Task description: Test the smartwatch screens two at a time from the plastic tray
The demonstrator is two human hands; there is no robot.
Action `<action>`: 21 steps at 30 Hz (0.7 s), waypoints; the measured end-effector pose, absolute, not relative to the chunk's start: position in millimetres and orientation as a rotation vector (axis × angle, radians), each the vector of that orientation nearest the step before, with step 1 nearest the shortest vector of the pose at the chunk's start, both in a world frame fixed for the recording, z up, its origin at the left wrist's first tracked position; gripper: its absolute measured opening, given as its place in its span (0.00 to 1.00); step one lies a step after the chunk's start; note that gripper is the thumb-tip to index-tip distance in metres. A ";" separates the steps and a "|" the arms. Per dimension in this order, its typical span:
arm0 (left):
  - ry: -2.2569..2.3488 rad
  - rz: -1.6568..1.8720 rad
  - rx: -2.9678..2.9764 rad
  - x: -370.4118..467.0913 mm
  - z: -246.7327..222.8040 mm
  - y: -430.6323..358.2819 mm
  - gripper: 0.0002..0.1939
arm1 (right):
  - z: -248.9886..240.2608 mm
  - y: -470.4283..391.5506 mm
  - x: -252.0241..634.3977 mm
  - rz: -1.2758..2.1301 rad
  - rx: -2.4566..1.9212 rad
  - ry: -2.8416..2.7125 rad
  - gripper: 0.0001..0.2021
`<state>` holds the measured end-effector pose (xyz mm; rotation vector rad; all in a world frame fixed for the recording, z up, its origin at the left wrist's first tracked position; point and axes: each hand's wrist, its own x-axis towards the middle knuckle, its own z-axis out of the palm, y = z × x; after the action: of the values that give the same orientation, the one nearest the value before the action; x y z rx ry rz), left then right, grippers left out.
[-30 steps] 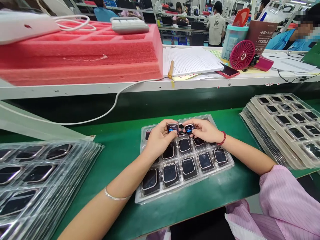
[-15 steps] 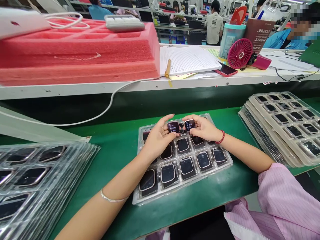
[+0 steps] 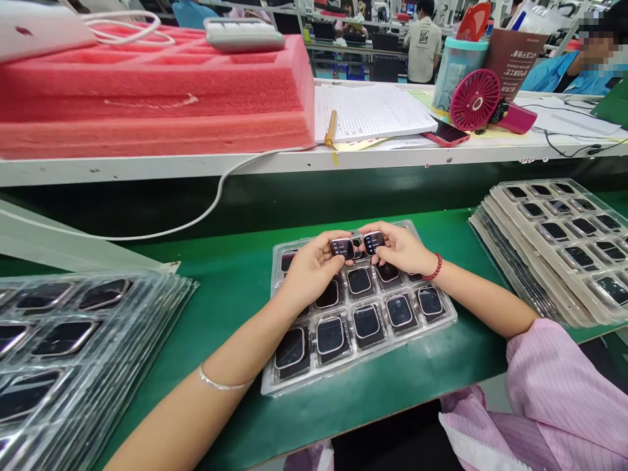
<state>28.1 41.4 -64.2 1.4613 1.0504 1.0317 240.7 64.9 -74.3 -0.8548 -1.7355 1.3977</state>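
Note:
Over the back part of a clear plastic tray (image 3: 349, 314), my left hand (image 3: 314, 265) grips a square watch (image 3: 342, 248) with a lit dark screen. Beside it my right hand (image 3: 400, 248) pinches a second watch (image 3: 373, 243), whose screen also shows small white text. The two watches are side by side, facing me, with a narrow space between them. Several dark-screened watches (image 3: 366, 322) lie in the tray's compartments below my hands. Part of the tray's back row is hidden by my hands.
Stacked trays of watches stand at the left (image 3: 147, 340) and right (image 3: 534, 261) on the green table (image 3: 392, 373). On the white shelf (image 3: 275, 163) are pink foam (image 3: 161, 124), papers (image 3: 373, 111), a phone (image 3: 447, 133) and a magenta fan (image 3: 475, 100). A white cable (image 3: 216, 196) hangs down.
The fingers of my left hand have drawn in around its watch, its index finger no longer raised. The text on both watch screens looks different. The view has shifted slightly.

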 end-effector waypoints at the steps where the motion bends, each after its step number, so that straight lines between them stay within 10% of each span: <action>1: 1.045 1.034 1.463 28.3 -63.8 41.0 0.22 | -73.9 64.6 240.6 1.400 -0.855 -1.736 0.26; 21: 1.080 1.048 1.491 29.0 -62.4 40.4 0.15 | -72.1 64.4 242.2 1.416 -0.886 -1.751 0.13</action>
<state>29.0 40.4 -62.4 1.4909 1.0797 1.0482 242.2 64.4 -72.1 -0.8860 -1.7512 1.4156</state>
